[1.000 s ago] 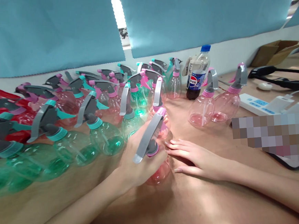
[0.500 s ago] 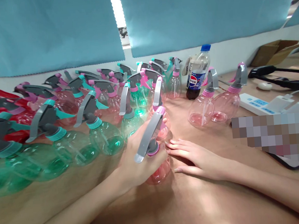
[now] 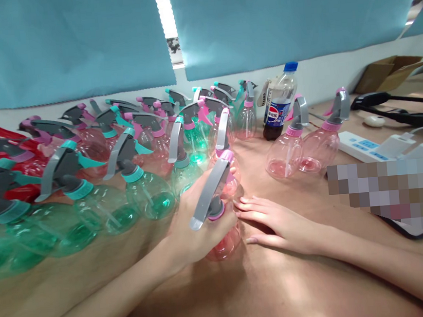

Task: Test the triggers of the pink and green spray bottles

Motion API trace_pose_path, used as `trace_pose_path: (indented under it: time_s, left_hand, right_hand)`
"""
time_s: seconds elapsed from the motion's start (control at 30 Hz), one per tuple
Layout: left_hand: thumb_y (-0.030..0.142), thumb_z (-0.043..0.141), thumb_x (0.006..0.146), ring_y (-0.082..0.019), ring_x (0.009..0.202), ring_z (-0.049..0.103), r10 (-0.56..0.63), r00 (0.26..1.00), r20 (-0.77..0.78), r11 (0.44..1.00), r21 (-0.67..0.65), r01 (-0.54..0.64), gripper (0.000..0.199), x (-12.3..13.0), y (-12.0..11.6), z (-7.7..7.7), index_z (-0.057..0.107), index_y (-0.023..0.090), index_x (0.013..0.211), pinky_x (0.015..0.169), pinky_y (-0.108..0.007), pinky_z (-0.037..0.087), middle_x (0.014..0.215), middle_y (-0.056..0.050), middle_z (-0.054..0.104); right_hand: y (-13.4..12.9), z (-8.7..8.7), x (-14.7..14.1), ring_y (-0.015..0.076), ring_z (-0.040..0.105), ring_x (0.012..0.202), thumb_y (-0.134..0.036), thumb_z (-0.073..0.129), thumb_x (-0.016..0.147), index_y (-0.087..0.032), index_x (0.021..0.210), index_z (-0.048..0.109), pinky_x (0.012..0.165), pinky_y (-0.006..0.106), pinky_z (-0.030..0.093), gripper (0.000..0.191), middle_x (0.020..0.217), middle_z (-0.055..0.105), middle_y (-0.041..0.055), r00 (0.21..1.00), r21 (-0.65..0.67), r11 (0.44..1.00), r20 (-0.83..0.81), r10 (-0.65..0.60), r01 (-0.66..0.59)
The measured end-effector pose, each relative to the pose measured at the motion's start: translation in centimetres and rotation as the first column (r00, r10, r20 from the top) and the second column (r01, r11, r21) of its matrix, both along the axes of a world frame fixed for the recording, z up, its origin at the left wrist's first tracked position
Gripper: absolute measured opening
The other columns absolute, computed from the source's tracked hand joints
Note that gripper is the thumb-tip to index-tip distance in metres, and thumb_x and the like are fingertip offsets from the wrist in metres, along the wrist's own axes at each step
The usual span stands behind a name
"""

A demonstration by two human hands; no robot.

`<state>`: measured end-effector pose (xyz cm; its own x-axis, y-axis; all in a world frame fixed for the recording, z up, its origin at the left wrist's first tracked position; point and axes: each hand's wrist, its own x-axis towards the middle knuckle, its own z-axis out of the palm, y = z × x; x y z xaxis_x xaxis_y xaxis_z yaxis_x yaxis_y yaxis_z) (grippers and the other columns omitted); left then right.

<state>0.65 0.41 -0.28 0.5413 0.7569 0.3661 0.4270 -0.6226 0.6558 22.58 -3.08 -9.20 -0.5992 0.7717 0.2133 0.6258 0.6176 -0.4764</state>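
Pink spray bottle (image 3: 223, 238) in left hand (image 3: 195, 230); green bottles (image 3: 148, 195) crowd left.

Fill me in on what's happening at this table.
A person's left hand grips a pink spray bottle standing on the brown table, around its neck under the grey trigger. The right hand lies flat beside it, fingertips at the bottle. Many green and pink spray bottles crowd the left side.

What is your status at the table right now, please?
Left hand grips pink spray bottle. Right hand flat on table, fingertips at bottle. Green bottles crowd left.
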Motion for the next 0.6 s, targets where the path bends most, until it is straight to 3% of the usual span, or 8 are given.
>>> trace_pose_path:
  time_s: [0.13, 0.3, 0.6]
  left_hand:
    - [0.015, 0.051, 0.08, -0.016, 0.086, 0.067, 0.002, 1.0, 0.0, 1.0, 0.017, -0.002, 0.049, 0.0, 0.0, 0.0, 0.046, 0.021, 0.128, 0.083, -0.027, 0.055, 0.098, -0.002, 0.065]
    - [0.015, 0.05, 0.08, -0.017, 0.091, 0.065, -0.011, 1.0, 0.025, 1.0, 0.005, 0.011, 0.047, 0.1, 0.0, 0.0, 0.045, 0.023, 0.126, 0.087, -0.028, 0.053, 0.104, -0.002, 0.064]
    - [0.026, 0.047, 0.07, -0.017, 0.066, 0.055, -0.011, 0.999, -0.04, 1.0, -0.016, 0.01, 0.025, 0.1, 0.3, 1.1, 0.052, 0.023, 0.094, 0.067, -0.029, 0.054, 0.079, -0.001, 0.059]
  right_hand:
    - [0.0, -0.1, 0.0, 0.0293, 0.041, 0.136, -0.049, 0.053, 0.093, -0.018, 0.138, 0.052, 0.114, 0.051, 0.031, 0.054, 0.144, 0.05, 0.0137, 1.0, -0.002, 1.0, 0.017, 0.001, -0.001]
    - [0.1, 0.0, 0.0, 0.0286, 0.041, 0.137, -0.05, 0.05, 0.094, -0.016, 0.138, 0.052, 0.115, 0.05, 0.031, 0.055, 0.144, 0.05, 0.0138, 0.999, 0.005, 1.0, 0.048, 0.001, -0.001]
    - [0.0, 0.1, -0.1, 0.0301, 0.042, 0.136, -0.046, 0.052, 0.094, -0.016, 0.136, 0.054, 0.113, 0.052, 0.033, 0.051, 0.143, 0.05, 0.0152, 1.0, 0.008, 1.0, 0.014, 0.005, -0.005]
